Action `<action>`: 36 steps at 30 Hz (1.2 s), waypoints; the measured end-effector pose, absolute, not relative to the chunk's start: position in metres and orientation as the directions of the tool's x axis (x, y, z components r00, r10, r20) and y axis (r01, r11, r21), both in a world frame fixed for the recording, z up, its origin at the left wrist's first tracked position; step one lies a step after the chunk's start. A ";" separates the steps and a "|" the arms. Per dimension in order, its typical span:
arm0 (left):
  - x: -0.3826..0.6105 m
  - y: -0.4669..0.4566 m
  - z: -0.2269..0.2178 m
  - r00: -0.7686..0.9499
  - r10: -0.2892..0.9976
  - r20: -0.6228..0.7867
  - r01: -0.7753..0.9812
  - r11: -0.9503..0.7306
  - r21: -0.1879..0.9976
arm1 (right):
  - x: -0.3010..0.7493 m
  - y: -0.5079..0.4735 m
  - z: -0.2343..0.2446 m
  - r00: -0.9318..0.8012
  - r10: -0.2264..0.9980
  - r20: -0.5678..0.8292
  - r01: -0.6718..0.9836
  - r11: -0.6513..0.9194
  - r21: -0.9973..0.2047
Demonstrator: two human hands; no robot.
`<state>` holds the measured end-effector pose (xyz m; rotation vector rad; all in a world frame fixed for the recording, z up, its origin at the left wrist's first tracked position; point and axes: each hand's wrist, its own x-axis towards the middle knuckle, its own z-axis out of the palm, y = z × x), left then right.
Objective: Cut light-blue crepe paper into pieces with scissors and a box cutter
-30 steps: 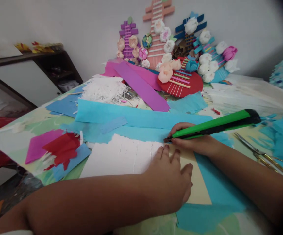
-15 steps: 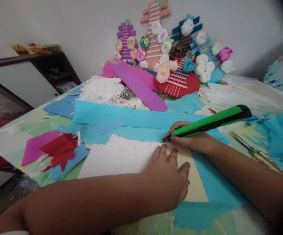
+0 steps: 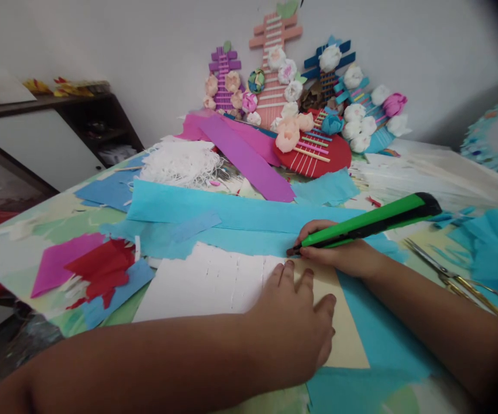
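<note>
My right hand point(image 3: 344, 253) is closed round a green utility knife point(image 3: 370, 221) with a black end; its tip touches the far edge of a white crepe sheet point(image 3: 206, 282). That sheet shows several short slits and lies on a cream card point(image 3: 348, 333). My left hand point(image 3: 296, 322) lies flat, fingers spread, pressing on the white sheet and the card just in front of the knife tip. Light blue crepe strips point(image 3: 214, 210) lie under and beyond the sheet.
Scissors point(image 3: 456, 276) lie at the right. Purple strips point(image 3: 249, 158), a heap of white shreds point(image 3: 180, 161), and red, pink and blue scraps point(image 3: 98, 270) lie around. Paper guitars with flowers point(image 3: 301, 115) lean on the far wall. A dark shelf point(image 3: 72, 121) stands at the left.
The knife and both hands stay almost where they were; the view has shifted slightly.
</note>
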<state>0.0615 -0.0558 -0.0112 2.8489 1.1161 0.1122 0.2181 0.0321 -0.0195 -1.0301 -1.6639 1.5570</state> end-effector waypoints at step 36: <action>0.061 -0.054 -0.011 0.732 0.677 0.073 0.674 -0.736 0.061 | 0.222 0.032 -0.014 -0.471 0.877 -0.092 0.260 0.038 -0.965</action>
